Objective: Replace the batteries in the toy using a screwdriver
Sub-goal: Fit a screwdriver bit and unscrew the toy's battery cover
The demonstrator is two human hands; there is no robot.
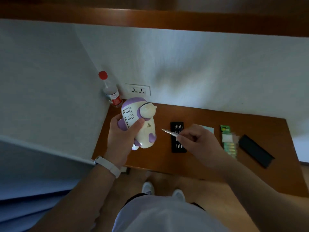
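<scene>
Above the table (pixel 209 118), left hand (pixel 121 138) fingers wrap the toy (pixel 142 124) while right hand (pixel 199 139) fingers pinch the screwdriver (pixel 170 132).

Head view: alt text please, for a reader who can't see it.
The left hand grips a white-and-purple toy over a wooden table, while the right hand holds a screwdriver pointed toward it. A bit tray, battery pack and black case lie there.

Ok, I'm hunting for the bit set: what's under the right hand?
The black bit tray lies on the table partly beneath the right hand, which pinches the screwdriver. The hand hides part of the tray.
</scene>
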